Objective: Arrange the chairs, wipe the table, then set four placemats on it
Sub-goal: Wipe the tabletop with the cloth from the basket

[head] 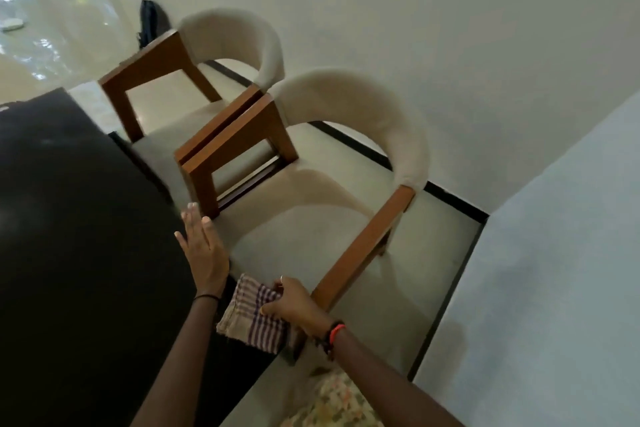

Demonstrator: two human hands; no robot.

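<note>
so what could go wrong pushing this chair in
The near chair has its arm against the far chair, so sliding may scrape both. The left hand, open by the seat and table edge, might get pinched. The right hand holds the checked cloth, so its grip on the chair could slip.

The bench (69, 218) lies at the left. Along its right edge stand the near chair (304, 225) and, just beside it, the far chair (235, 31), both backs toward the wall (450, 45). A cloth (249, 315) is between the bench and the near chair's front. A bag (149, 22) stands behind the far chair.
</note>
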